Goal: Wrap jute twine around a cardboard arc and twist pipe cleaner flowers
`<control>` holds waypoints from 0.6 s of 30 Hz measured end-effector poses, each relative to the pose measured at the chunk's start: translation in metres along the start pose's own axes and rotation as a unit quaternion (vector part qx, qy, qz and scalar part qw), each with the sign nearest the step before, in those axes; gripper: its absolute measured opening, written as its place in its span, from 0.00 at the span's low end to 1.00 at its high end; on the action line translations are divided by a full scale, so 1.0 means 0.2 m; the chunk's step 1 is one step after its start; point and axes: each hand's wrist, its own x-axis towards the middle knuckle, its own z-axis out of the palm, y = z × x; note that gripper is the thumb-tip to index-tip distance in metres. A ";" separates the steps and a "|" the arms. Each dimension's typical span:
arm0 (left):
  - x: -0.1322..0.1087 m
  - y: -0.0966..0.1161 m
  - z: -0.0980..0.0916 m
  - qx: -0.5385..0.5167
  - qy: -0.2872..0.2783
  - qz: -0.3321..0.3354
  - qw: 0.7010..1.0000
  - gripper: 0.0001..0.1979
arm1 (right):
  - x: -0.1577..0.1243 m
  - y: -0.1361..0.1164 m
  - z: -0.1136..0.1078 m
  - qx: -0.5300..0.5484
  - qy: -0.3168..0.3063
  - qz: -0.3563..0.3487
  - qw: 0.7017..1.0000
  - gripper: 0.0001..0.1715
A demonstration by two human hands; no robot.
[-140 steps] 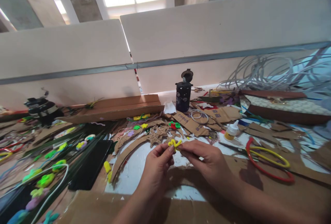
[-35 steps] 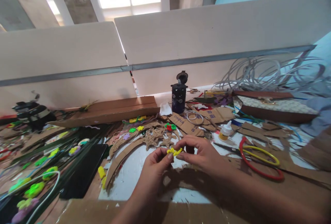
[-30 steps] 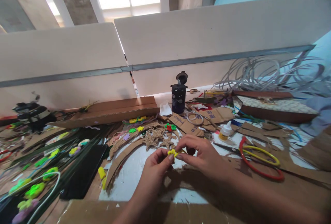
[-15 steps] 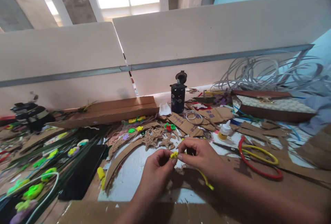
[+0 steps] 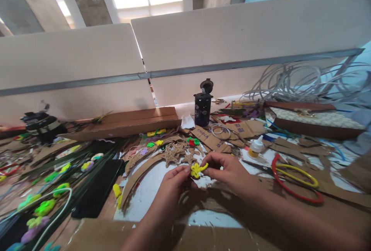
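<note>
Between my two hands is a small yellow pipe-cleaner flower point(image 5: 196, 170) with looped petals. My left hand point(image 5: 176, 184) pinches its left side between thumb and fingers. At the flower's right, my right hand point(image 5: 224, 169) is closed on the short yellow end that sticks out. Beneath them lie a curved strip of cardboard point(image 5: 199, 200) and a white sheet point(image 5: 146, 193). Just beyond my hands are twine-wrapped stars point(image 5: 173, 153) and a cardboard arc point(image 5: 138, 176). Small green, red, yellow and purple flowers lie around the arc.
Scissors point(image 5: 295, 175) with red and yellow handles lie at right, near a glue bottle point(image 5: 255, 146). A dark tumbler point(image 5: 202, 109) with its lid up stands behind. At left are a black phone point(image 5: 98, 189) and several pipe-cleaner flowers point(image 5: 45, 207); a handbag point(image 5: 314, 121) sits far right.
The yellow flower now shows its open loops, and the long tail that hung below my right hand is no longer visible there. The whole view has shifted slightly.
</note>
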 end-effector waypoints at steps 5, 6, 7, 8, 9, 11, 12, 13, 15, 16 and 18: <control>-0.03 0.03 0.01 0.082 0.014 0.035 0.996 0.15 | -0.02 -0.04 -0.01 -0.079 0.008 -0.047 0.996 0.07; -0.03 0.04 0.01 0.105 0.016 0.045 0.993 0.15 | -0.02 -0.04 -0.02 -0.082 0.006 -0.052 0.995 0.09; -0.03 0.04 0.01 0.126 0.017 0.053 0.990 0.15 | -0.02 -0.04 -0.02 -0.084 0.006 -0.056 0.995 0.10; -0.03 0.04 0.01 0.146 0.019 0.063 0.987 0.15 | -0.02 -0.05 -0.02 -0.090 0.007 -0.058 0.994 0.12; -0.03 0.05 0.01 0.164 0.020 0.072 0.984 0.15 | -0.02 -0.05 -0.03 -0.101 0.011 -0.061 0.993 0.13; -0.02 0.05 0.01 0.191 0.018 0.079 0.978 0.14 | -0.01 -0.05 -0.04 -0.134 0.021 -0.074 0.988 0.13; -0.02 0.04 0.01 0.197 0.017 0.081 0.977 0.14 | -0.01 -0.05 -0.04 -0.151 0.026 -0.086 0.984 0.12; -0.02 0.04 0.01 0.199 0.015 0.083 0.976 0.13 | -0.01 -0.05 -0.05 -0.167 0.030 -0.099 0.981 0.12; -0.02 0.03 0.00 0.204 0.014 0.094 0.974 0.13 | -0.01 -0.04 -0.06 -0.196 0.035 -0.135 0.971 0.09; -0.02 0.03 0.00 0.210 0.014 0.105 0.972 0.12 | -0.02 -0.03 -0.06 -0.217 0.038 -0.159 0.962 0.08; -0.01 0.03 0.00 0.229 0.021 0.132 0.964 0.11 | -0.03 -0.01 -0.05 -0.274 0.051 -0.227 0.933 0.08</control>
